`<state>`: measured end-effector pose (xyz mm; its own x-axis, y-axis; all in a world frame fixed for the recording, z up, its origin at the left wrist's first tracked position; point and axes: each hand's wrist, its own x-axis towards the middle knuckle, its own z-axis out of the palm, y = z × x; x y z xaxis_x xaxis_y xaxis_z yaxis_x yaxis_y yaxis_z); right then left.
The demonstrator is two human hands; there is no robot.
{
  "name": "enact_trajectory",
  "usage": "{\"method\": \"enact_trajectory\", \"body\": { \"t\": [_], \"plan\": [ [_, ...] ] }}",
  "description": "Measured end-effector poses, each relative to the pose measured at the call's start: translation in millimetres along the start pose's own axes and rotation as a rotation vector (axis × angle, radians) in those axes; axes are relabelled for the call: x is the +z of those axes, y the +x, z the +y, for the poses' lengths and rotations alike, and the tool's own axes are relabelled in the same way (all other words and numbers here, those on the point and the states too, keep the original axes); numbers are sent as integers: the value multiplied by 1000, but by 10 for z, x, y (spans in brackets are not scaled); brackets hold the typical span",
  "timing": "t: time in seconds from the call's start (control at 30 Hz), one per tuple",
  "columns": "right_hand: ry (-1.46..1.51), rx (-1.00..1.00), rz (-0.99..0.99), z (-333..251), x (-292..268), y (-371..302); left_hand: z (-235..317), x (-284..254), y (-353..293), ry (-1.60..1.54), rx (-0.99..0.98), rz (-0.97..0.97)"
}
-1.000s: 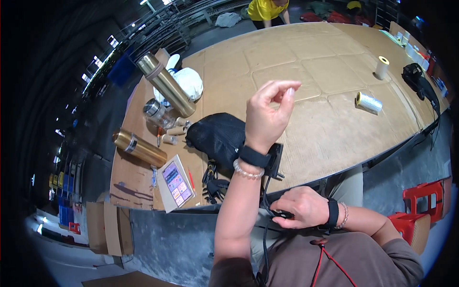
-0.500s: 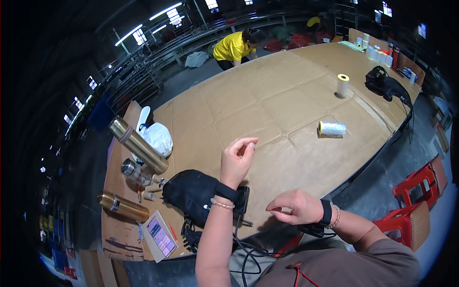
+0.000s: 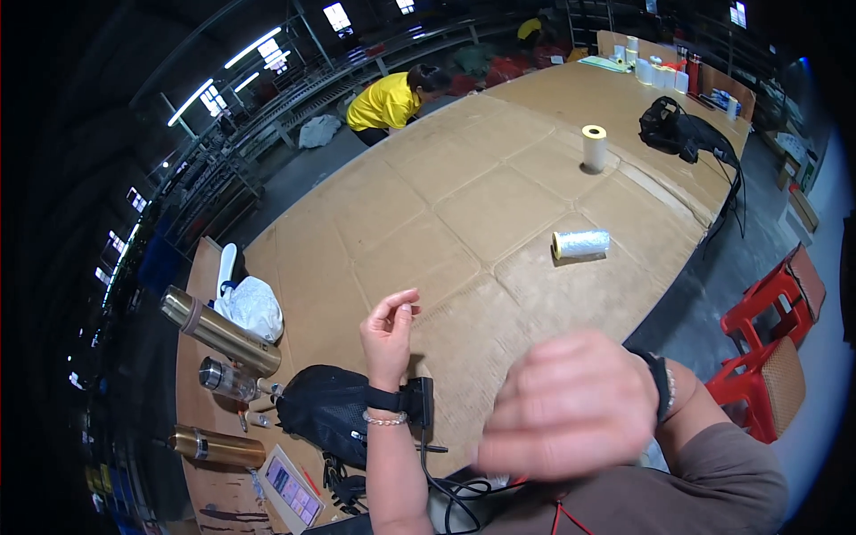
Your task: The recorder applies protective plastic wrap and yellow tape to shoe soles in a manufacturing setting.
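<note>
The left hand (image 3: 390, 332) was raised with thumb and forefinger pinched together, on what I could not tell. The right hand (image 3: 571, 406) was a blur, its grip unreadable. Just below the left wrist lay a black fabric pouch (image 3: 325, 410): probably soft and light, best gripped by its edge.

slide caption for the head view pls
Left hand raised, fingers pinched, above a black bag; blurred right hand near the camera.
</note>
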<state>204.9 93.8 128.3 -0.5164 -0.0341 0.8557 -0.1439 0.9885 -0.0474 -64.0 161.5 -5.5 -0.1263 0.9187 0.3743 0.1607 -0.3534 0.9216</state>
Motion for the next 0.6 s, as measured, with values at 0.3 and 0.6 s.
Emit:
{"method": "enact_trajectory", "body": {
  "t": [0.3, 0.6],
  "plan": [
    [-7, -83, 589, -525, 605, 504, -74, -56, 21, 88, 19, -18],
    [215, -222, 302, -501, 243, 532, -121, -13, -170, 190, 8, -40]
  ]
}}
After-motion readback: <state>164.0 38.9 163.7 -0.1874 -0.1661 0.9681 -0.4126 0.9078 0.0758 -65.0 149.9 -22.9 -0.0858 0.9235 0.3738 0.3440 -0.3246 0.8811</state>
